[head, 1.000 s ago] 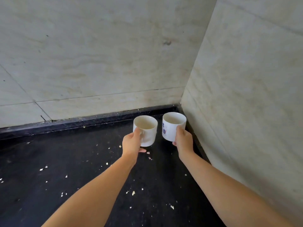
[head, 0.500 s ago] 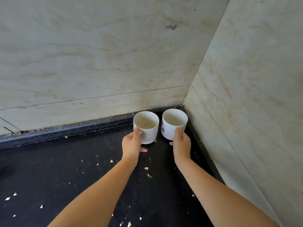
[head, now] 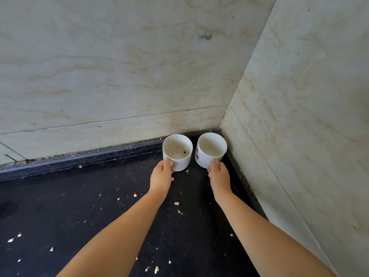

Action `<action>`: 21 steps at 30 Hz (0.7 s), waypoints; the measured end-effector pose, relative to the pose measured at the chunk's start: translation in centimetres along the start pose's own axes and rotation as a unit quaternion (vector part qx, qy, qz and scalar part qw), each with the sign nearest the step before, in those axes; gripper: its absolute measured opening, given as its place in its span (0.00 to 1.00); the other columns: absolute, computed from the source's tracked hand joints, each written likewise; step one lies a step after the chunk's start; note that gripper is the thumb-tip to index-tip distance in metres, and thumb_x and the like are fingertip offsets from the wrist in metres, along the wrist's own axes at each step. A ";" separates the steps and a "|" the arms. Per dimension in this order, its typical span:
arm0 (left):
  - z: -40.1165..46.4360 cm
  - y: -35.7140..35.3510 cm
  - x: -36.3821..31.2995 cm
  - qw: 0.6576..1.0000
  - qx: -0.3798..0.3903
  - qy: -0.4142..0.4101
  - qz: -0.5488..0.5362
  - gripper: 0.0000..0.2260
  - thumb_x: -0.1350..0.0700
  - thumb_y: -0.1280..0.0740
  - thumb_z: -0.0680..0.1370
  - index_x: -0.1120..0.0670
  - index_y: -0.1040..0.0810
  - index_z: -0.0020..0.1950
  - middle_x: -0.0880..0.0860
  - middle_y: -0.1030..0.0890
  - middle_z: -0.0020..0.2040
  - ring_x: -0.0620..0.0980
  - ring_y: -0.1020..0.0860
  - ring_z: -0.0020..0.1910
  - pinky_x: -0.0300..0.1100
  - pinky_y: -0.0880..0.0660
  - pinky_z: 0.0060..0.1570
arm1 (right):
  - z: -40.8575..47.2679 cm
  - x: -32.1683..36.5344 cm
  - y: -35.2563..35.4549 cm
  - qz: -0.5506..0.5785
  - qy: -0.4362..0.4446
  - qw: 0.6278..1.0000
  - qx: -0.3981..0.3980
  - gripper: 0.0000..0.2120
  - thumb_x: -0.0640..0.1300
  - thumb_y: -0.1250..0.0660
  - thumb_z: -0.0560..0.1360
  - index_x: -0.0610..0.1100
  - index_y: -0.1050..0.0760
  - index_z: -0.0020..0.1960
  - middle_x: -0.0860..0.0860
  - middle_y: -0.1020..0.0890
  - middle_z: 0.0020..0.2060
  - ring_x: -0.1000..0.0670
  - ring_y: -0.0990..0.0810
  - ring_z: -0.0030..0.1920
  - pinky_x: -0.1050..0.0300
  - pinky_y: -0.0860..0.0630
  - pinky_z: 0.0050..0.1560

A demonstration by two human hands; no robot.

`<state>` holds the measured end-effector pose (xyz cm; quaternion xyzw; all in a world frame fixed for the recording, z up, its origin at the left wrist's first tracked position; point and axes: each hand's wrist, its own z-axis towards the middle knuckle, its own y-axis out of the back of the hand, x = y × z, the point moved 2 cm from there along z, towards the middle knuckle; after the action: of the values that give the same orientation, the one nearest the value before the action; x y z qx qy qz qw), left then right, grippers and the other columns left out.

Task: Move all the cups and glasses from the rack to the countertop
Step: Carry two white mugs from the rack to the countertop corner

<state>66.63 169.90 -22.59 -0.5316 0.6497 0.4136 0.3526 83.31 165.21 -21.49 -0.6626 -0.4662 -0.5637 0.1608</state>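
Cups [head: 177, 151] [head: 211, 149] side by side in corner, gripped by hands [head: 161, 176] [head: 219, 176]

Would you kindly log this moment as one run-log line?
left hand: grips plain cup | right hand: grips printed cup | place: countertop corner | cups: upright, apart

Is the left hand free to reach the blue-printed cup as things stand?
Probably not: the left hand grips the plain cup, and the right hand already holds the blue-printed cup beside the wall.
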 end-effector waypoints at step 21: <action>-14.4 14.0 -8.2 0.792 -0.151 -0.233 0.543 0.16 0.47 0.45 0.81 0.52 0.29 0.64 0.51 0.25 0.60 0.53 0.28 0.60 0.47 0.31 0.59 | -13.5 13.3 -2.3 -0.501 0.514 0.687 0.113 0.20 0.49 0.44 0.79 0.45 0.32 0.70 0.48 0.28 0.67 0.44 0.31 0.68 0.45 0.36 0.68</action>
<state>54.15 161.31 -7.10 -0.0255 0.6589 0.7412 0.1257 72.55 162.24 -6.04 0.0861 -0.6331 -0.7560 0.1422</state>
